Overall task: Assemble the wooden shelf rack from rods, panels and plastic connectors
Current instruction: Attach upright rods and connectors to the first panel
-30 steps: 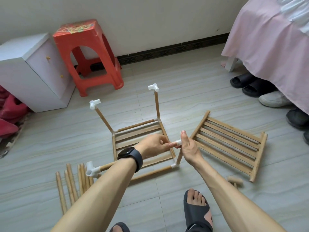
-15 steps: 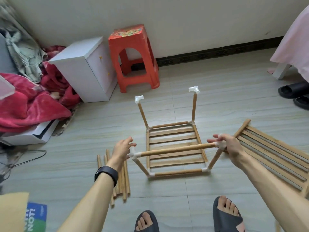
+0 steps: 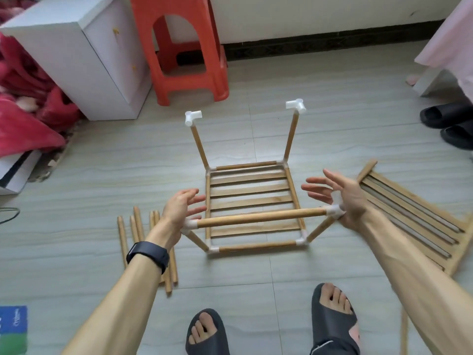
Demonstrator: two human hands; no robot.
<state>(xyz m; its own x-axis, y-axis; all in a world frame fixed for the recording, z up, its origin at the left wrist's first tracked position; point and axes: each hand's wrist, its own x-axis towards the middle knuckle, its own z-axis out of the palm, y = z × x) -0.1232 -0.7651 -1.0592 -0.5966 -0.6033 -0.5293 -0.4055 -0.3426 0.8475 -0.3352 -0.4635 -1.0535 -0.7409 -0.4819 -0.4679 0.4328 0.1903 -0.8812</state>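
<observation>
Wooden rod [image 3: 258, 219] | between left hand [image 3: 179, 208] and right hand [image 3: 345, 198] | both splayed

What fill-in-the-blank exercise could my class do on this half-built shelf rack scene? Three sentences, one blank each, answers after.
1. The plastic stool is ___ in colour.
2. The black watch is worn on the person's ___ wrist.
3. The two far upright rods each carry a ___ plastic connector on top.
Missing words: red; left; white.
</observation>
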